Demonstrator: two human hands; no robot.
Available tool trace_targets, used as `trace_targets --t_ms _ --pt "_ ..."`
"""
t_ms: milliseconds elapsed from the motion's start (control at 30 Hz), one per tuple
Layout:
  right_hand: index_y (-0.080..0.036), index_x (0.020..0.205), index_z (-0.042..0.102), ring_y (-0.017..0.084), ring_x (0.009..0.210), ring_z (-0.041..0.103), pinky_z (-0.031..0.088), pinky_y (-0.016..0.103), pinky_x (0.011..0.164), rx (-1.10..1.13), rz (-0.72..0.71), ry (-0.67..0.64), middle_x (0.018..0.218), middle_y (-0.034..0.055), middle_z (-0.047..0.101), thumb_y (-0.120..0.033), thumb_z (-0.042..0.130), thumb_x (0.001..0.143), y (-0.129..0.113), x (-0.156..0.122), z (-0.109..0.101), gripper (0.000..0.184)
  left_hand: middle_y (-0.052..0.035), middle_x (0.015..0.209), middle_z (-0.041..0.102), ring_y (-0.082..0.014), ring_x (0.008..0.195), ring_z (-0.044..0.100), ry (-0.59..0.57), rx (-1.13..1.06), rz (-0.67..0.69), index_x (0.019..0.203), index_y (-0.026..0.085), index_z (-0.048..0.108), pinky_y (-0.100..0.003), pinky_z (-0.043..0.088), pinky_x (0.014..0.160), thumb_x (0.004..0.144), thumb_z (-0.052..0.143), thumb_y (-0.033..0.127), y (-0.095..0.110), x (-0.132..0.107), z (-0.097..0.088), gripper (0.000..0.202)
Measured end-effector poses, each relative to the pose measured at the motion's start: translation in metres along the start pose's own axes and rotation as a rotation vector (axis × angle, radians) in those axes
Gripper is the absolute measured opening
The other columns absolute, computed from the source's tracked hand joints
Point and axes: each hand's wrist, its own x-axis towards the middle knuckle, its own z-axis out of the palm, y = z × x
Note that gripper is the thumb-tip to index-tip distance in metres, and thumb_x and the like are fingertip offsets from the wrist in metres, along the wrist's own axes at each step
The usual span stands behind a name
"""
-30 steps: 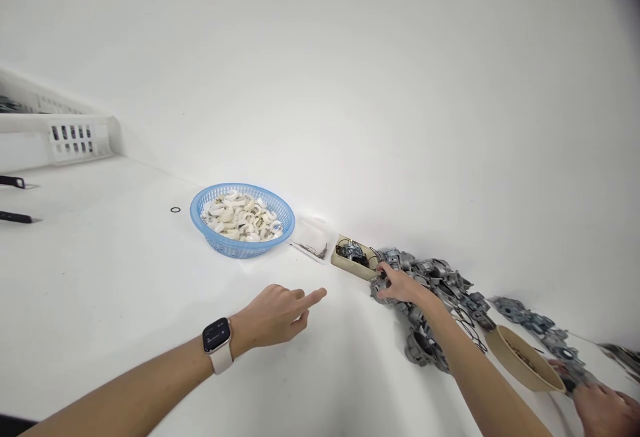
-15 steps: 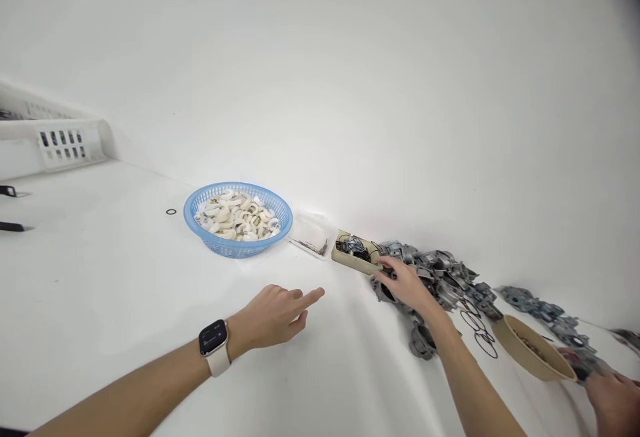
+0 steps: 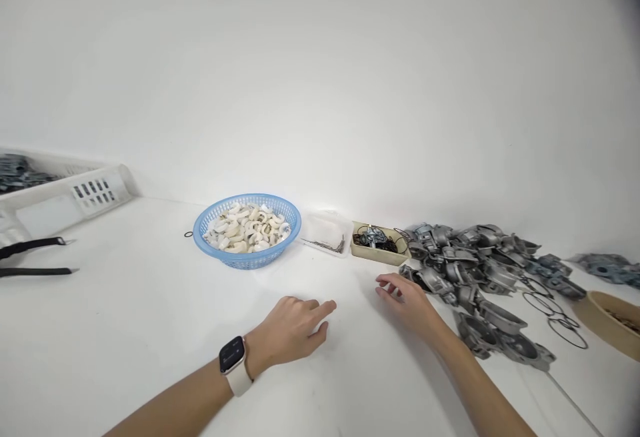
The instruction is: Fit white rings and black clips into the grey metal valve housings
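My left hand [image 3: 293, 328], with a watch [image 3: 233, 355] on its wrist, hovers over or rests on the white table, index finger and thumb stretched apart and nothing in it. To its right is my right hand [image 3: 407, 302], fingers loosely curved and apart, with no object visible between them. Just beyond the right hand stands a small cream box [image 3: 380, 255] holding black rings and a bluish metal part. Beside that hand lies a heap of grey metal castings [image 3: 460, 270]. A clear tray [image 3: 325, 233] with thin metal pins sits left of the box.
A blue basket [image 3: 249, 263] of white curved pieces stands at the back. White crate [image 3: 100, 193] and black-handled tools [image 3: 35, 271] lie left. Several black rings [image 3: 550, 310] and a tan bowl [image 3: 607, 320] are on the right. A small black ring [image 3: 189, 234] lies beside the basket.
My right hand has drawn back from the cream box's edge toward me. The view has turned left, so things appear further right, and another person's hand at the right edge has left view.
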Motion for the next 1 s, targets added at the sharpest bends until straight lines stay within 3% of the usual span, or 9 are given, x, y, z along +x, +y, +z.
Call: trace_targets --t_ms 133,367,567,800,1000 --pt "-0.026 0.107 0.066 0.024 0.086 0.064 0.052 0.036 0.078 0.014 -0.003 -0.024 0.109 0.0065 0.071 -0.045 0.050 0.094 0.000 0.000 0.004 0.028 -0.0005 0.078 0.068 -0.0199 0.066 0.066 -0.031 0.005 0.002 0.118 0.024 0.055 -0.028 0.044 0.059 0.098 0.045 0.027 0.002 0.002 -0.002 0.022" --pt "-0.026 0.108 0.064 0.029 0.103 0.063 0.051 0.040 0.090 0.025 0.084 0.067 0.119 0.0079 0.067 -0.048 0.050 0.091 0.008 0.002 -0.003 0.031 -0.0016 0.080 0.068 -0.0195 0.066 0.066 0.023 -0.001 -0.035 0.124 0.025 0.054 -0.027 0.041 0.057 0.099 0.044 0.028 -0.005 0.001 0.000 0.027" --pt "-0.027 0.106 0.063 0.030 0.115 0.058 0.045 0.043 0.102 -0.025 0.055 0.102 0.123 0.0074 0.064 -0.050 0.049 0.091 0.015 0.004 -0.002 0.031 -0.0004 0.081 0.068 -0.0193 0.068 0.065 0.037 -0.009 -0.023 0.127 0.026 0.051 -0.027 0.041 0.058 0.098 0.045 0.028 -0.005 0.000 0.000 0.029" --pt "-0.027 0.105 0.064 0.031 0.118 0.057 0.043 0.043 0.103 -0.018 0.023 0.088 0.123 0.0076 0.065 -0.055 0.049 0.092 0.023 0.006 0.000 0.034 0.0004 0.080 0.068 -0.0192 0.066 0.065 0.041 0.009 -0.028 0.127 0.027 0.052 -0.027 0.039 0.056 0.098 0.046 0.029 -0.005 0.001 -0.001 0.029" --pt "-0.027 0.101 0.067 0.031 0.113 0.060 0.047 0.043 0.099 -0.012 -0.005 0.074 0.118 0.0074 0.068 -0.055 0.050 0.092 0.014 0.004 0.001 0.034 0.0005 0.079 0.067 -0.0188 0.066 0.065 0.058 0.027 -0.032 0.124 0.026 0.054 -0.027 0.038 0.054 0.098 0.046 0.028 -0.007 0.002 -0.003 0.027"
